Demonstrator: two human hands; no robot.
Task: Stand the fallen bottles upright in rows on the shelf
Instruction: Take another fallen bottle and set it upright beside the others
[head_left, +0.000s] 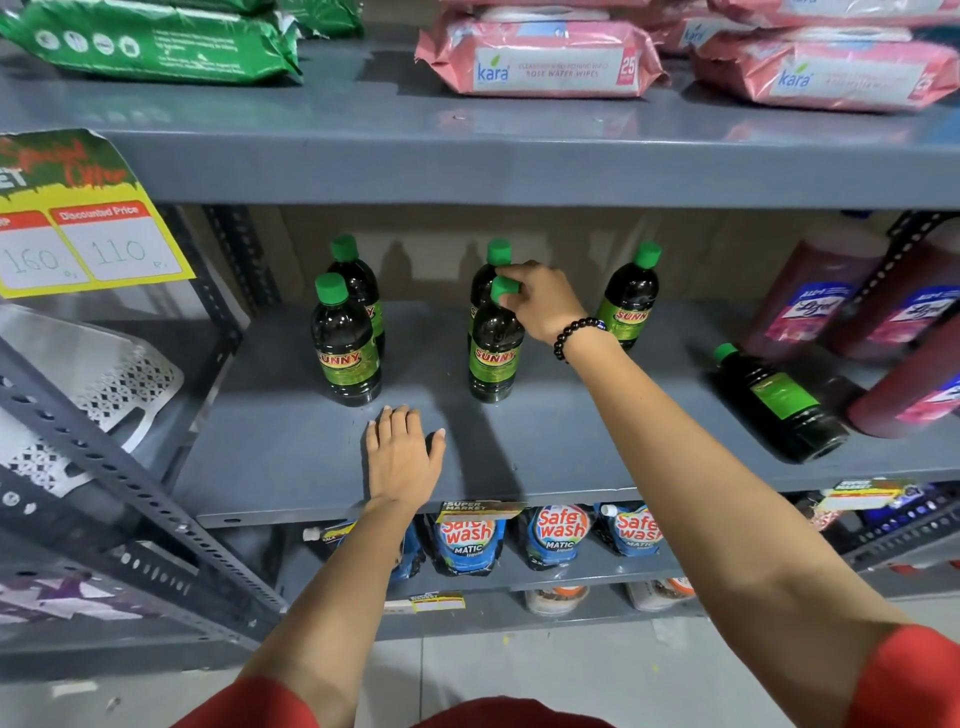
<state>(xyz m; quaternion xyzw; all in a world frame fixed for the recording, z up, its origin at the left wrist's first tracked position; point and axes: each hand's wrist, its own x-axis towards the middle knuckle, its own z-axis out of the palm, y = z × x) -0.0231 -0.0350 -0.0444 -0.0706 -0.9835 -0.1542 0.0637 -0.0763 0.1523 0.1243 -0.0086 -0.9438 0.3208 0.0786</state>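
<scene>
Our right hand (540, 304) grips the upright bottle's cap (505, 289) | left hand (402, 457) released, flat on shelf (291, 447) | fallen bottle (779, 405) right of it.

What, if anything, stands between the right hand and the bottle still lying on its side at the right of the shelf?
Nothing visible blocks it. The fallen bottle lies alone on bare shelf right of the right hand, which grips the cap of an upright front bottle. Another upright bottle stands further back, and the red bottles lie beyond the fallen one.

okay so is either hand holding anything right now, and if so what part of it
The right hand grips the front middle Sunny bottle by its green cap. The left hand lies flat on the shelf, holding nothing.
</scene>
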